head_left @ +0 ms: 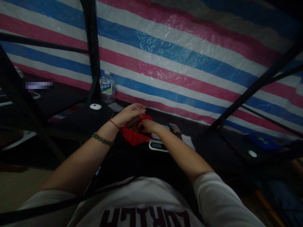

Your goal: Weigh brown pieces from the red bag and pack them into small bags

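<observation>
A red plastic bag (pixel 134 137) lies on the dark desk with its mouth spread, and small brown pieces (pixel 134 127) fill it. Above its far left edge, my left hand (pixel 129 113) is closed around a clear plastic bag (pixel 138 108). From the right, my right hand (pixel 149 126) reaches into the red bag, fingers curled among the brown pieces. Its fingertips are hidden, so what it grips does not show. Under my right forearm sits a white digital scale (pixel 155 145), partly covered.
A clear bottle (pixel 107 90) stands behind on the left, near a white mouse (pixel 95 107). Right of the scale lie a small packet of brown pieces (pixel 175 128) and a white packet (pixel 188 141). Black frame posts (pixel 93 47) and a striped sheet (pixel 165 63) enclose the desk.
</observation>
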`<state>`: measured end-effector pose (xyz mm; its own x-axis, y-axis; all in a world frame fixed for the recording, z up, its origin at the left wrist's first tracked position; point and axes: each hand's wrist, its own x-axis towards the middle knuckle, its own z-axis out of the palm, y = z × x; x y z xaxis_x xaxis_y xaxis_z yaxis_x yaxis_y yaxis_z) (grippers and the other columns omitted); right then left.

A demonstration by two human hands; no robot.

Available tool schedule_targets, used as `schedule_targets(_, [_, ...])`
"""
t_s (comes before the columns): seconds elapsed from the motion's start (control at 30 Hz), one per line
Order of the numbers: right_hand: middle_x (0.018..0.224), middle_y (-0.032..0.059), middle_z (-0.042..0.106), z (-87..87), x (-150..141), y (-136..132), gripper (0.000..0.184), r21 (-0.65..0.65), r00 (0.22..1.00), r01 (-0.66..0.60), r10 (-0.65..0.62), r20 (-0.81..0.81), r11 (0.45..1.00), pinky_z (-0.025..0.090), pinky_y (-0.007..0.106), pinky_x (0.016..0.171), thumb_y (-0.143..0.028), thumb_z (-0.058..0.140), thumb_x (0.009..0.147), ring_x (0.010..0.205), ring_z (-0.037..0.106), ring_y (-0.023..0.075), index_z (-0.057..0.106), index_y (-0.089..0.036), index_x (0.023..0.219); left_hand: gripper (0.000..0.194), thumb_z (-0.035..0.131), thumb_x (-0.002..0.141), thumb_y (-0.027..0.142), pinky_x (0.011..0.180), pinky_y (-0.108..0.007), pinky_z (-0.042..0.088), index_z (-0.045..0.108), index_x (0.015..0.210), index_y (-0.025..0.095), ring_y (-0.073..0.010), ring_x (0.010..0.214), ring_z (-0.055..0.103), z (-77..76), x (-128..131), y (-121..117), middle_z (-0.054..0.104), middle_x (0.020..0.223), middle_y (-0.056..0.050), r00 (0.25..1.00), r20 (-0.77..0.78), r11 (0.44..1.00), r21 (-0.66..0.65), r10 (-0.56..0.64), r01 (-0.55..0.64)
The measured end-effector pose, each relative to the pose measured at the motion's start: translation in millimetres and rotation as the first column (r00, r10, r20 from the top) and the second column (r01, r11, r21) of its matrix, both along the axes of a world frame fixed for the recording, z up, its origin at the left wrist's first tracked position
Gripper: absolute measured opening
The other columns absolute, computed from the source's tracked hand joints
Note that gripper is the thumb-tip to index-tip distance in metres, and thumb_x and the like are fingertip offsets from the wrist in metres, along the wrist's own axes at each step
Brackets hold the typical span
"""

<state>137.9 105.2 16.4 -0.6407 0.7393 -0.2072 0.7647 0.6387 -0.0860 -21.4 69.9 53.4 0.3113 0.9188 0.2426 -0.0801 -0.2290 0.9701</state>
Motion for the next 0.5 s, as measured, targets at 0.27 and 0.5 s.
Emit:
schedule_targets(0.27, [0.091, 0.0022, 0.072, 0.1, -1.2, 4.5, 0.024, -0.007, 0.997, -0.037, 0.038, 0.062, 0.999, 0.042, 0.021, 0.068, -0.017, 0.06, 0.078, 0.076, 0.061, 0.0137, 0.072, -0.019, 0.098, 0.042, 0.074, 0.065, 0.042, 0.052, -0.022, 0.041, 0.063, 0.098, 0.018, -0.0106, 0.058, 0.054, 0.8, 0.4, -0.4, 0.067, 0.08, -0.003, 1.0, -0.018, 1.0, -0.005, -0.001, 0.001])
schedule_targets(0.5, [0.091, 0.0025, 0.072, -2.7, -2.0, 7.6, 0.022, 0.012, 0.996, -0.054, 0.053, 0.073, 0.998, 0.041, 0.021, 0.066, -0.018, 0.06, 0.078, 0.076, 0.061, 0.014, 0.072, -0.019, 0.096, 0.04, 0.075, 0.065, 0.039, 0.054, -0.023, 0.042, 0.064, 0.097, 0.017, -0.0109, 0.059, 0.054, 2.4, 0.8, -3.3, 0.066, 0.077, -0.002, 1.0, 0.001, 1.0, -0.001, -0.003, 0.003])
